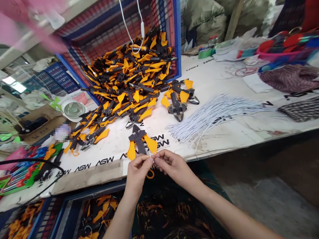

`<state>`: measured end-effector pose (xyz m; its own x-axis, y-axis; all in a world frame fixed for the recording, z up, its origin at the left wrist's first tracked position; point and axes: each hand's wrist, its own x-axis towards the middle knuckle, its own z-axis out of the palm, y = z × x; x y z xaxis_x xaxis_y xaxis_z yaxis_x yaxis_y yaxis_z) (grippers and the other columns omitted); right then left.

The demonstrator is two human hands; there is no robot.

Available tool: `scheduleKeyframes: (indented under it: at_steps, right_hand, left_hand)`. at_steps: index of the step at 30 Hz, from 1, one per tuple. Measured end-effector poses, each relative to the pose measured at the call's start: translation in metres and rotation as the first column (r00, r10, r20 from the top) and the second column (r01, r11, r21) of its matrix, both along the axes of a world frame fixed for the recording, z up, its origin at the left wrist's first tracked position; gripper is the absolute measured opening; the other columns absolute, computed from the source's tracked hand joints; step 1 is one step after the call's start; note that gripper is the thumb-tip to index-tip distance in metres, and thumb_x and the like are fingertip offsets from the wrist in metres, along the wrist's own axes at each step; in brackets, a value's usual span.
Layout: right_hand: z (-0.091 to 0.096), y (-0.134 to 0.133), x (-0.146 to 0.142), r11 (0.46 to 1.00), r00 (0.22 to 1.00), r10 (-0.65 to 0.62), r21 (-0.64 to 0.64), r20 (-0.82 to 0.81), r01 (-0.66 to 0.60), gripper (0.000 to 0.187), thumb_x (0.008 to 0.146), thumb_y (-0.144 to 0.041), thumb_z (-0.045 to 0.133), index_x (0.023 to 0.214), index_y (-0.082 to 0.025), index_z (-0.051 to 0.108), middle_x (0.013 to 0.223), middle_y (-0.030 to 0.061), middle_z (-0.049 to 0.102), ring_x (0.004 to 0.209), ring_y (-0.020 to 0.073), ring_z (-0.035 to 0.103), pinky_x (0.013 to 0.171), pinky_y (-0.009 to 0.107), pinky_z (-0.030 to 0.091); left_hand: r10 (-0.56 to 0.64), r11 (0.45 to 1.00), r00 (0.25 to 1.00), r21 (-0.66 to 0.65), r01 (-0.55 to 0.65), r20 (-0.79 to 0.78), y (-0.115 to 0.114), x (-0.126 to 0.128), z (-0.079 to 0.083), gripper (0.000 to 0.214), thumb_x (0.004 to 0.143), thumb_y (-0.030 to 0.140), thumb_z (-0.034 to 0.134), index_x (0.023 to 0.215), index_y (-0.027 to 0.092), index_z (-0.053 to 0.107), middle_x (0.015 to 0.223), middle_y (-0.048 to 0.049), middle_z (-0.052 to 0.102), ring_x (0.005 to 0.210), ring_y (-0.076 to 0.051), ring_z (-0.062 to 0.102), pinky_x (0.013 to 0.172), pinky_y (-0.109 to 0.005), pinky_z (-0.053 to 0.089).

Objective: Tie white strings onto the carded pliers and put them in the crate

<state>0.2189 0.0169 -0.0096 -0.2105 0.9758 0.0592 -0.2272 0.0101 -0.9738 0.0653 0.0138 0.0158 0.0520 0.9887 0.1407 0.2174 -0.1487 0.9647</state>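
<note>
A long white table (206,79) has black letters printed on it. Black and orange pliers (177,105) lie on it in a messy heap, spilling out of a blue crate (177,33). A bunch of thin white strings (214,119) lies beside them. A dark red woven cloth (290,78) sits farther along.

Two hands: left hand (137,174), right hand (173,166). One white wire (152,154) between them. One bundle white wires (211,121). One orange-black pliers (138,142) nearest. One desk fan (73,110). Three blue crates: one on table (177,36), two under table (66,209). Heap pliers (129,79) too many for count.
</note>
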Motion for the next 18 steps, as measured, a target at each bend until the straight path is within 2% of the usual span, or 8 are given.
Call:
scheduleKeyframes:
  at_steps: [2,5,8,10,11,13,15,18]
  right_hand:
    - [0.000,0.001,0.000,0.994,0.996,0.048,-0.097,-0.069,-0.055,0.040,0.075,-0.056,0.071,0.085,-0.019,0.061,0.069,-0.0019,0.061,0.053,0.0104,0.051,0.046,0.023,0.040]
    - [0.002,0.003,0.003,0.978,0.987,0.085,-0.180,-0.135,-0.109,0.046,0.070,-0.060,0.074,0.081,-0.017,0.062,0.070,-0.0009,0.063,0.051,0.0082,0.048,0.046,0.021,0.038]
    - [0.002,0.005,0.006,0.956,0.975,0.122,-0.244,-0.185,-0.166,0.044,0.069,-0.056,0.077,0.074,-0.016,0.063,0.067,-0.0021,0.060,0.049,0.0064,0.044,0.047,0.021,0.036]
    - [0.001,0.006,0.008,0.939,0.964,0.147,-0.276,-0.220,-0.207,0.042,0.065,-0.052,0.082,0.070,-0.015,0.062,0.064,-0.0038,0.057,0.048,0.0057,0.041,0.046,0.020,0.034]
    - [0.001,0.007,0.008,0.931,0.958,0.157,-0.288,-0.242,-0.225,0.041,0.064,-0.050,0.083,0.069,-0.015,0.062,0.063,-0.0043,0.056,0.048,0.0055,0.041,0.046,0.020,0.034]
    - [0.002,0.007,0.009,0.918,0.943,0.170,-0.300,-0.287,-0.257,0.040,0.064,-0.048,0.083,0.067,-0.015,0.060,0.063,-0.0043,0.055,0.049,0.0055,0.040,0.047,0.020,0.034]
    - [0.004,0.007,0.009,0.909,0.928,0.184,-0.303,-0.325,-0.286,0.038,0.066,-0.046,0.082,0.066,-0.016,0.060,0.062,-0.0044,0.053,0.050,0.0058,0.038,0.047,0.020,0.033]
    - [0.007,0.003,0.005,0.905,0.911,0.192,-0.292,-0.365,-0.308,0.037,0.068,-0.047,0.080,0.069,-0.016,0.058,0.062,-0.0047,0.049,0.051,0.0065,0.032,0.046,0.020,0.029]
  left_hand:
    - [0.049,0.971,0.969,0.240,0.011,-0.242,0.000,-0.002,-0.001,0.017,0.087,0.032,0.064,0.087,0.020,0.076,0.075,-0.0024,0.066,0.066,-0.013,0.057,0.061,-0.026,0.041]
    - [0.154,0.838,0.811,0.509,0.195,-0.564,0.001,-0.008,0.002,0.014,0.091,0.021,0.059,0.094,0.020,0.073,0.084,-0.0049,0.072,0.075,-0.016,0.063,0.069,-0.031,0.043]
    - [0.175,0.738,0.622,0.520,0.430,-0.763,0.004,-0.015,0.008,0.017,0.093,0.016,0.056,0.099,0.020,0.070,0.089,-0.0062,0.073,0.079,-0.018,0.063,0.072,-0.033,0.043]
    - [0.165,0.710,0.545,0.483,0.513,-0.822,0.007,-0.019,0.011,0.017,0.093,0.016,0.055,0.098,0.021,0.070,0.087,-0.0057,0.073,0.077,-0.018,0.062,0.069,-0.033,0.042]
    - [0.161,0.694,0.533,0.479,0.537,-0.830,0.009,-0.021,0.012,0.017,0.093,0.015,0.055,0.098,0.022,0.069,0.086,-0.0051,0.074,0.076,-0.018,0.061,0.069,-0.033,0.042]
    - [0.153,0.654,0.576,0.519,0.550,-0.803,0.012,-0.023,0.012,0.016,0.092,0.015,0.058,0.100,0.023,0.069,0.086,-0.0036,0.075,0.074,-0.017,0.062,0.068,-0.033,0.042]
    - [0.145,0.627,0.669,0.591,0.507,-0.729,0.012,-0.022,0.009,0.015,0.090,0.016,0.062,0.100,0.025,0.069,0.085,-0.0019,0.076,0.072,-0.015,0.064,0.068,-0.032,0.043]
    - [0.155,0.663,0.803,0.663,0.348,-0.576,0.007,-0.016,0.002,0.011,0.086,0.018,0.067,0.093,0.026,0.070,0.081,-0.0006,0.074,0.070,-0.015,0.066,0.069,-0.031,0.046]
